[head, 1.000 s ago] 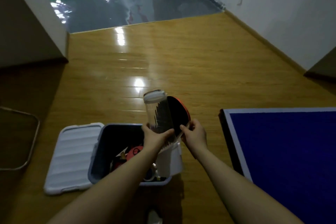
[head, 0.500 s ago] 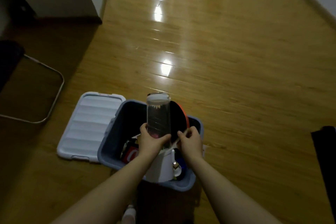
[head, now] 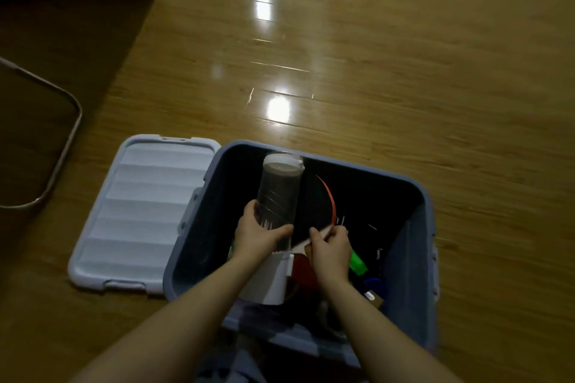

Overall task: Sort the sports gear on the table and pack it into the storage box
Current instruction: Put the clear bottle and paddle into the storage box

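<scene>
The white lid [head: 140, 211] lies flat on the floor, left of the blue box [head: 407, 246]. Over the open box, the left hand [head: 258, 235] wraps its fingers round a clear tube [head: 278, 193] standing tall. Just right, the right hand [head: 331, 247] pinches the paddle [head: 314, 205] by its handle. Both must go straight down. More gear lies at the box's near right.

Two forearms enter from the lower edge of the view. Both are bare to the frame edge; no sleeves, gloves, watch or rings are visible. The left hand [head: 258, 235] and right hand [head: 331, 247] are uncovered.
</scene>
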The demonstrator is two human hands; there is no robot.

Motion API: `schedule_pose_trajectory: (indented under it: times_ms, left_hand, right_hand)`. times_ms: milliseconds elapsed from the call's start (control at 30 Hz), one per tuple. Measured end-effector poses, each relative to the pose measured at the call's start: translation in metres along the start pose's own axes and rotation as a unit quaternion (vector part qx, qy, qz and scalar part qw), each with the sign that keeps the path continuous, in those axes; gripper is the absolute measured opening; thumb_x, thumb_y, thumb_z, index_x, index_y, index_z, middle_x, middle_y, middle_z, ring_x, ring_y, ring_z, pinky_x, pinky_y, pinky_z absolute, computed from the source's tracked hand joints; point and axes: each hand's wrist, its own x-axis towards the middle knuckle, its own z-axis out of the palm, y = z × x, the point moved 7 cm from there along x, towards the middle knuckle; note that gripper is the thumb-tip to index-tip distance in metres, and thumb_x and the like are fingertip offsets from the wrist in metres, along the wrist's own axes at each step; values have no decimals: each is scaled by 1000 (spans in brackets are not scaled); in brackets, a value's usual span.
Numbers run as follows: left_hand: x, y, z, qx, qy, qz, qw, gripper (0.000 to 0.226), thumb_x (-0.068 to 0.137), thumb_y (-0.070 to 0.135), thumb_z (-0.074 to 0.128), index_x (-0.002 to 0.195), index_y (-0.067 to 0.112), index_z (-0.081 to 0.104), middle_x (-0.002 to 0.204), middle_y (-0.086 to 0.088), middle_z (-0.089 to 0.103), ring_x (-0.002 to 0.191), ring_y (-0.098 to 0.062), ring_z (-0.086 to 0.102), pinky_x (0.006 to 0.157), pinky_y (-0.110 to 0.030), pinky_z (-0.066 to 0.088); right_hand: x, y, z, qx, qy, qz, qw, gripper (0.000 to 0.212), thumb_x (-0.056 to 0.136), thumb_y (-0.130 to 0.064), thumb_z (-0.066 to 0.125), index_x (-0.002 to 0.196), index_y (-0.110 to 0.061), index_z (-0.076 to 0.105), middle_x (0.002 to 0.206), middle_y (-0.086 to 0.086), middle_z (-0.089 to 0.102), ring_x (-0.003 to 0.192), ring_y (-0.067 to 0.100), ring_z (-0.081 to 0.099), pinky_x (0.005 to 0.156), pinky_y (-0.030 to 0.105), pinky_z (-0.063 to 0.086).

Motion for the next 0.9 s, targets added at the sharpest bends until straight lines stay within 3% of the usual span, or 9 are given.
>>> schedule_pose_trajectory:
  times_ms: [100,200,367,533,667,767,900]
  left_hand:
    - [7,-28,-8,27,14,3,1000,83,65,36,82,134,29,37,123,3,51,113,-19,52,94,-46,49]
    - [10,-45,-21,109,30,5,994,95,69,38,79,146,29,23,136,-7,36,125,-30,41,103,-52,40]
    - [23,-49,-28,168,42,48,984,94,77,39,73,149,23,16,138,-11,27,124,-34,37,107,-51,33]
    - [36,-48,-43,205,76,38,975,86,84,42,65,149,27,10,140,-14,28,125,-35,38,105,-51,35]
    - [42,-60,-54,237,59,24,969,85,87,37,64,151,25,10,142,-15,29,128,-35,33,104,-48,35]
    - [46,-72,-45,233,49,16,971,75,92,30,58,151,20,13,149,-12,22,134,-33,21,110,-48,28]
    - [64,-82,-33,301,28,63,951,58,97,20,49,149,20,23,146,-10,20,127,-32,25,106,-42,31]
  right_hand:
    - [-8,20,18,12,30,14,999,14,91,-22,59,92,-10,51,84,5,59,81,22,57,70,31,42]
    - [-18,30,28,-1,58,16,998,15,91,-23,57,93,-11,49,86,5,58,81,23,56,71,32,42]
    - [-15,43,33,-14,77,19,997,15,92,-24,55,93,-10,49,85,4,58,81,24,57,71,33,44]
    - [-10,47,29,-27,85,8,996,16,93,-21,55,88,-9,46,72,-1,49,67,17,48,54,26,34]
    - [-12,45,37,-29,76,14,997,17,93,-24,54,89,-9,46,80,7,56,72,22,54,61,30,38]
    - [-11,38,43,-39,68,7,997,18,93,-25,54,87,-10,46,80,8,57,73,23,55,62,30,39]
    - [1,35,48,-47,63,7,997,19,92,-25,56,83,-12,45,72,1,55,67,17,54,55,27,39]
